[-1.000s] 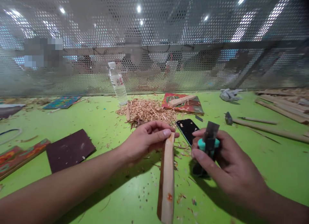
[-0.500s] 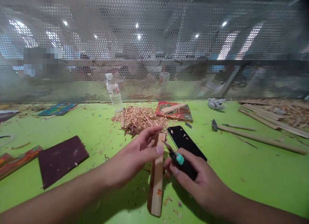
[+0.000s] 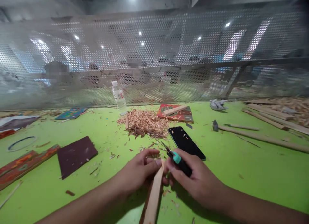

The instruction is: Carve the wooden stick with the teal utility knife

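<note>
Here, in the head view, the left hand (image 3: 140, 169) is closed on the far end of a wooden strip (image 3: 154, 193), lying left of the phone (image 3: 187, 141) and nearer the person. The right hand (image 3: 196, 183), just nearside of the phone, grips a cutter (image 3: 184, 167); whether its fingers touch the strip, I cannot tell. Shavings (image 3: 148, 122) are heaped beyond the phone, leftward.

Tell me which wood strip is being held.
The pale strip whose far end the left hand grips; no hand touches the others, such as the short piece on the red painted board or the long pieces at far right.
</note>
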The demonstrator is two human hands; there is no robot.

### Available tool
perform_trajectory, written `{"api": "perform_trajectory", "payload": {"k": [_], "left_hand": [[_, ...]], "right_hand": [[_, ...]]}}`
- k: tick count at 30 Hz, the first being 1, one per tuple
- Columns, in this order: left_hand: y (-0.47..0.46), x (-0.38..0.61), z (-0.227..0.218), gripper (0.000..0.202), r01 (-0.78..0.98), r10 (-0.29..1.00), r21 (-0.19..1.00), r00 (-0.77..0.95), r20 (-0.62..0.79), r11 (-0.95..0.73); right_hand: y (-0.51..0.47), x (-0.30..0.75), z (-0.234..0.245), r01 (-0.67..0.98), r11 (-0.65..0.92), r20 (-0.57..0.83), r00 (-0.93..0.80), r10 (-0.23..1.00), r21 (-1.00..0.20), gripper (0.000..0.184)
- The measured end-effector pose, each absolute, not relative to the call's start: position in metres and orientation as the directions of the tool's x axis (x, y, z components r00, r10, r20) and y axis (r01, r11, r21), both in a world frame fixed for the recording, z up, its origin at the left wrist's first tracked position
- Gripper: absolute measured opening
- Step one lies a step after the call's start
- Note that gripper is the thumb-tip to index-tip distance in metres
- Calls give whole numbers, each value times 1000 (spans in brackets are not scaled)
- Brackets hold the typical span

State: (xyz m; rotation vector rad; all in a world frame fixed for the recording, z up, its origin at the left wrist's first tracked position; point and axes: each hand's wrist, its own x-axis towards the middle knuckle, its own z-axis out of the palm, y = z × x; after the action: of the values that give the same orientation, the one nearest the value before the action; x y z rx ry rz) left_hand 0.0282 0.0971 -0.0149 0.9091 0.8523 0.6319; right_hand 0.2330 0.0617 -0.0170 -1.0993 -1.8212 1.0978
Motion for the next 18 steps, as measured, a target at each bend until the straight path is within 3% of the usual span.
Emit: {"api": "perform_trajectory", "payload": {"k": [6,10,16,18], "left_hand": [[105,33,-16,45,-68,828,899,423,-367,433],[106,34,-13,41,-116,881,929,377,-288,353],[103,33,-11,42,-132,853,913,428,-299,387],[100,33,-10,38,-185,850,895,437,-295,406]], "right_hand": [[62,234,-11,389,364,204,-395,896,-846,14],[56,228,-19,393,453,285,-415,864,-800,15],[54,236,-32,318,649,348,-640,685,-691,56],[56,241,-31,297,669,365,-654,662,-682,61]]}}
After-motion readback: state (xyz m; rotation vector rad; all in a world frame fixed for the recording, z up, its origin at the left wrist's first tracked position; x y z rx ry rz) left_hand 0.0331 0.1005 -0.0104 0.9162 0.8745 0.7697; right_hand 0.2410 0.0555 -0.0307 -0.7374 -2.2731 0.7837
